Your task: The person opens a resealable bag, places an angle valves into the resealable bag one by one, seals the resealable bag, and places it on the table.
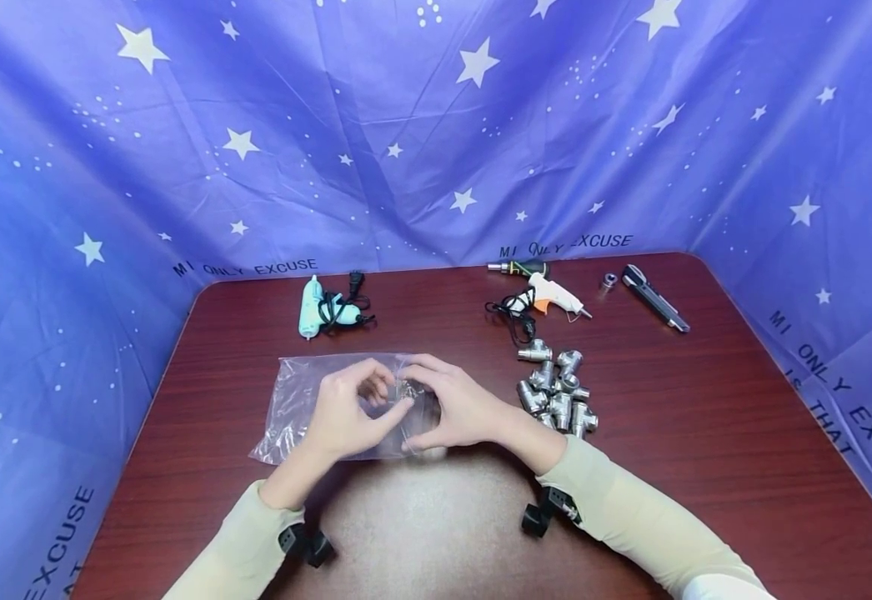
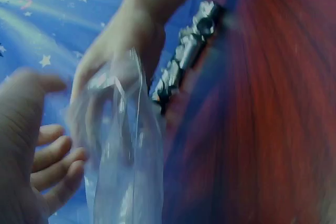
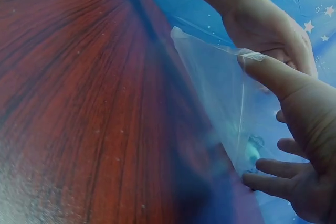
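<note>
A clear plastic bag (image 1: 297,408) lies flat on the table, its right end raised between the two hands. My right hand (image 1: 462,404) is at that end, thumb and fingers spread wide against the plastic; in the right wrist view the thumb (image 3: 273,74) touches the bag's upper edge. Over the bag is my left hand (image 1: 349,408), fingers loosely bent, with nothing visible in its grasp. Beside the bag's film, the left fingers (image 2: 55,163) hang apart from it in the left wrist view. Small shiny spots show between the hands; whether they are objects or glints is unclear.
A pile of metal pipe fittings (image 1: 559,396) lies right of the right hand. Farther back are a teal glue gun (image 1: 316,308), a white glue gun (image 1: 552,293), a screwdriver (image 1: 522,267), a small metal ring-like piece (image 1: 608,282) and a utility knife (image 1: 654,297).
</note>
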A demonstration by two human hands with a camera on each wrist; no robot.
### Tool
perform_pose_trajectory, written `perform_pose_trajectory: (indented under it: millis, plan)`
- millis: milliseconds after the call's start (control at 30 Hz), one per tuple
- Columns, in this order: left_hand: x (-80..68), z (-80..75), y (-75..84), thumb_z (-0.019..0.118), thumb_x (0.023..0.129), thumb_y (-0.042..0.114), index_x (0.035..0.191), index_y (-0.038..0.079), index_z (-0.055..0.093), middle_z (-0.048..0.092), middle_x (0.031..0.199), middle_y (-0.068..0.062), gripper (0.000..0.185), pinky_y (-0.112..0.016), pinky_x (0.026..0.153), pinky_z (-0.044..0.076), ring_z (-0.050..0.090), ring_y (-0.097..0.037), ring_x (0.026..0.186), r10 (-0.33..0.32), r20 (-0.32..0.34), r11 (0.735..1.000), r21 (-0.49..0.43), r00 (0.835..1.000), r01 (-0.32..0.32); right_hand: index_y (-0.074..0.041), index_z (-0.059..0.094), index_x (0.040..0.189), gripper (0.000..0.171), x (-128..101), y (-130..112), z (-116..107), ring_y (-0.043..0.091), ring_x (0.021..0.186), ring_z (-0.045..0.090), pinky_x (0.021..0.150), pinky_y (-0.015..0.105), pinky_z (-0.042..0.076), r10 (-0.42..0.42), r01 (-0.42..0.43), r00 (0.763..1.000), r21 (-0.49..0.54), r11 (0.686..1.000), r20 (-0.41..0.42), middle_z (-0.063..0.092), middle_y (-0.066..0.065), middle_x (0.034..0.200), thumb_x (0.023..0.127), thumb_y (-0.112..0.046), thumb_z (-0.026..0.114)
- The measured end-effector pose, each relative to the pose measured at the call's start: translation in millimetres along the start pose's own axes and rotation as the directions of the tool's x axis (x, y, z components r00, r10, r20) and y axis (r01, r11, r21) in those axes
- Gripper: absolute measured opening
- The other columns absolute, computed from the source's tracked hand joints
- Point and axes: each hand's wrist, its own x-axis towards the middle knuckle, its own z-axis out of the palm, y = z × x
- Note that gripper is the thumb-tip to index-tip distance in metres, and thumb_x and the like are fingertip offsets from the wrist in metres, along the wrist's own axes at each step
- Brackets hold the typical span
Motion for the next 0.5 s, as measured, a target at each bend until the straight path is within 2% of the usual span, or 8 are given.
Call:
perform_pose_trajectory:
  millis: [100,167,233,300,367,500]
  plan:
    - [1.8,-6.1,-8.3,0.099,0.060,0.052,0.129,0.010,0.064,0.069,0.116,-0.006,0.088,-0.039,0.092,0.058,0.064,-0.019,0.108,0.016,0.087,0.995,0.097,0.996,-0.025,-0.010,0.060,0.145,0.092,-0.5,-0.7,-3.5,0.030,0.145,0.055,0.122,0.043,0.047,-0.014,0.014,1.000,-0.016,1.000,-0.009,0.053,0.014,0.158,0.068,-0.043,0.100]
    - [2.2,-8.2,-14.9,0.099,0.047,0.066,0.151,0.013,0.051,0.059,0.141,-0.010,0.126,-0.050,0.108,0.051,0.054,-0.025,0.130,0.014,0.167,0.985,0.165,0.986,-0.042,-0.011,0.059,0.147,0.095,-1.2,-1.1,-5.6,0.032,0.146,0.054,0.121,0.045,0.047,-0.015,0.015,1.000,-0.025,1.000,-0.009,0.052,0.015,0.159,0.067,-0.042,0.100]
    - [1.9,-8.0,-21.3,0.097,0.040,0.076,0.164,0.015,0.035,0.047,0.158,-0.012,0.152,-0.058,0.120,0.041,0.045,-0.029,0.146,0.008,0.242,0.971,0.231,0.970,-0.066,-0.012,0.058,0.149,0.097,-2.2,-1.5,-7.0,0.033,0.148,0.052,0.122,0.047,0.046,-0.014,0.014,1.000,-0.036,0.999,-0.003,0.050,0.015,0.162,0.067,-0.042,0.101]
    - [0.2,-5.9,-27.4,0.095,0.037,0.080,0.169,0.014,0.026,0.041,0.166,-0.015,0.163,-0.065,0.125,0.034,0.041,-0.032,0.152,0.005,0.288,0.961,0.263,0.958,-0.084,-0.013,0.057,0.151,0.098,-2.5,-1.7,-7.7,0.033,0.149,0.052,0.122,0.047,0.046,-0.015,0.015,1.000,-0.039,0.999,0.009,0.048,0.015,0.164,0.068,-0.042,0.101]
    - [-1.7,-3.2,-32.1,0.093,0.037,0.083,0.170,0.013,0.023,0.041,0.166,-0.016,0.166,-0.068,0.127,0.029,0.041,-0.033,0.153,0.002,0.310,0.955,0.283,0.951,-0.094,-0.014,0.057,0.153,0.097,-2.6,-2.2,-8.2,0.032,0.150,0.051,0.122,0.046,0.045,-0.018,0.018,1.000,-0.040,0.999,0.018,0.048,0.014,0.164,0.070,-0.041,0.100]
    - [-5.0,1.5,-37.4,0.091,0.041,0.084,0.169,0.013,0.026,0.047,0.161,-0.015,0.160,-0.068,0.127,0.030,0.046,-0.033,0.150,0.002,0.299,0.952,0.293,0.954,-0.094,-0.014,0.056,0.154,0.093,-3.2,-3.1,-9.6,0.032,0.149,0.051,0.123,0.046,0.045,-0.024,0.026,0.999,-0.041,0.999,0.039,0.049,0.014,0.163,0.074,-0.038,0.098]
